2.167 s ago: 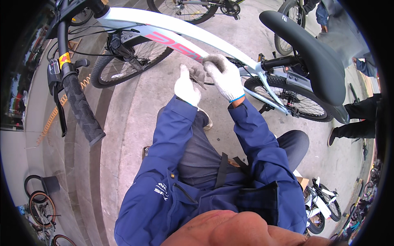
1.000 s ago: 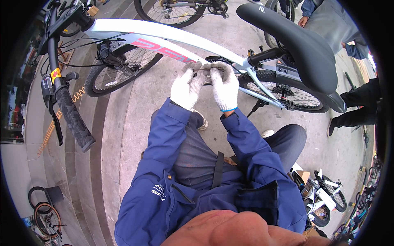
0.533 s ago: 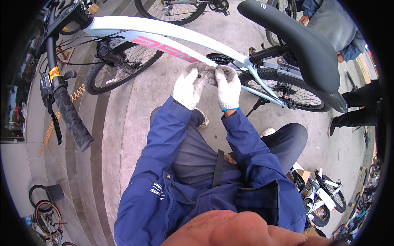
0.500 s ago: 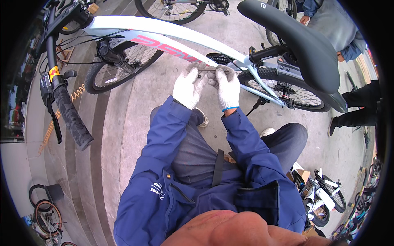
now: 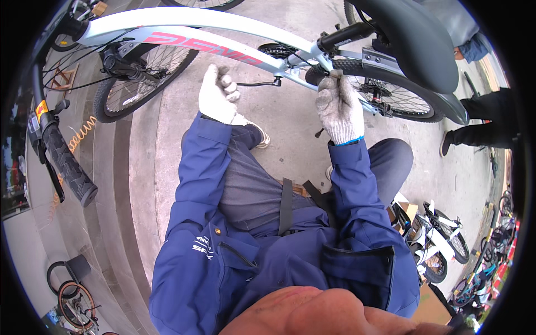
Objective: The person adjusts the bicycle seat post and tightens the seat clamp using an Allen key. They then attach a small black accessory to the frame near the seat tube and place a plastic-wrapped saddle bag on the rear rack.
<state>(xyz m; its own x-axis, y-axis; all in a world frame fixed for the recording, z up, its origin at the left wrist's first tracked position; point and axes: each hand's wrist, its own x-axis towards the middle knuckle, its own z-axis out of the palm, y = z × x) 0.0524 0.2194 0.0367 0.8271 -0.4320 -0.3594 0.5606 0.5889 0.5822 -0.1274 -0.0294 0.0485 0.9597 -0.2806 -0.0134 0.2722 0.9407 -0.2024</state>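
The bike frame (image 5: 223, 20) ran crosswise beyond the curled left hand (image 5: 218, 95) and the right hand (image 5: 339, 109), the latter nearer the seat post (image 5: 347, 37); whether either grip was closed on anything, I couldn't tell

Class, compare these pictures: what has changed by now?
The left hand and right hand, earlier together at a thin rod, have parted: the left went left, the right went right toward the rear wheel. The rod no longer shows; whether it was let go is unclear. The view shifted, placing the white bicycle further left, but it still stands upright; the gloves stay on.
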